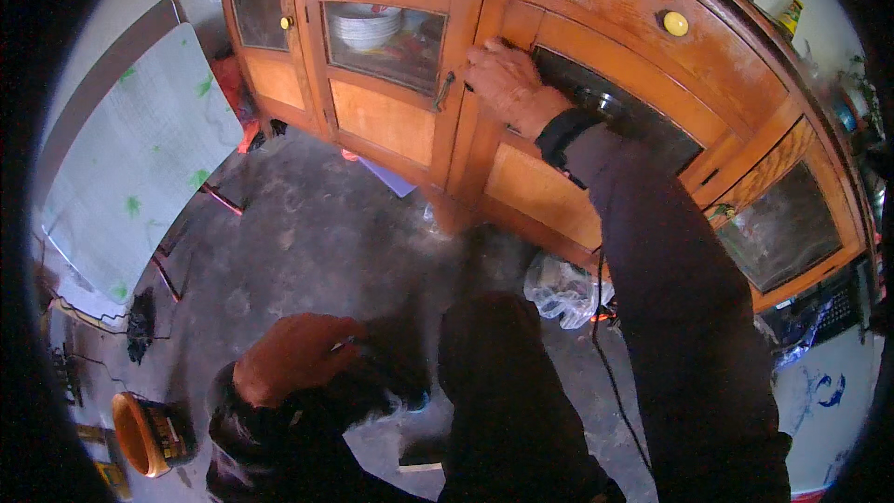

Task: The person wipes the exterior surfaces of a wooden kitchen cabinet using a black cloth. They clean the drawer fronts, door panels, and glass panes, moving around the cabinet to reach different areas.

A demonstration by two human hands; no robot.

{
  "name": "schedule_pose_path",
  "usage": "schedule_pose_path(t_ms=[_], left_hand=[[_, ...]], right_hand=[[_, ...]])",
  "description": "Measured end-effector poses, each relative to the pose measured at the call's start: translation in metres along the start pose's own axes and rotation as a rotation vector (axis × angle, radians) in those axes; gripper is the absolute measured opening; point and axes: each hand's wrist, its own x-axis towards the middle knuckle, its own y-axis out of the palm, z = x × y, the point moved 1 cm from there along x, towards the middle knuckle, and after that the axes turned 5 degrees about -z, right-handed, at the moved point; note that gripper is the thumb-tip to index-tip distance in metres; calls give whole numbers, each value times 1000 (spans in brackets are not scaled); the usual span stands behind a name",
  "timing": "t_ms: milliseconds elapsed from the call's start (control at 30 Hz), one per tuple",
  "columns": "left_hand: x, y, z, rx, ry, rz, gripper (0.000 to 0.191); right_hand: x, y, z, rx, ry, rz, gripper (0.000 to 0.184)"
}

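Note:
My right hand (506, 84) is up against a wooden cabinet (461, 147), its fingers curled at the left edge of a glazed door (545, 188). The hand covers that spot, so whether it grips a handle there cannot be told. Behind the door's dark glass a shiny metal object (601, 101) shows. Low over my dark-trousered leg, my left hand (300, 356) is bent with curled fingers. A small pale object (342, 344) shows at those fingers, too small to name. The neighbouring door (380, 119) is closed, with stacked white bowls (367, 24) behind its glass.
A folded table (147, 161) with green marks leans at the left wall. An orange-rimmed bucket (143, 433) stands on the grey floor (307, 237). Clear plastic bags (562, 290) lie under the cabinet's front. A dark cord (607, 363) hangs beside my right sleeve.

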Motion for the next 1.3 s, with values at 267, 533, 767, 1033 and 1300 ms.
schedule_pose_path(t_ms=[267, 533, 767, 1033, 1300], left_hand=[[-1, -1, 7, 13, 35, 9, 26], [-12, 4, 23, 19, 70, -32, 29], [-3, 4, 15, 45, 66, 17, 27], [4, 9, 9, 124, 10, -13, 30], [15, 5, -3, 110, -8, 48, 29]], right_hand=[[-42, -51, 5, -87, 0, -6, 21], [-95, -11, 76, -43, 600, -24, 34], [-127, -19, 86, 89, 530, -56, 32], [-73, -71, 33, 49, 469, -423, 36], [-41, -75, 8, -79, 513, -428, 36]])
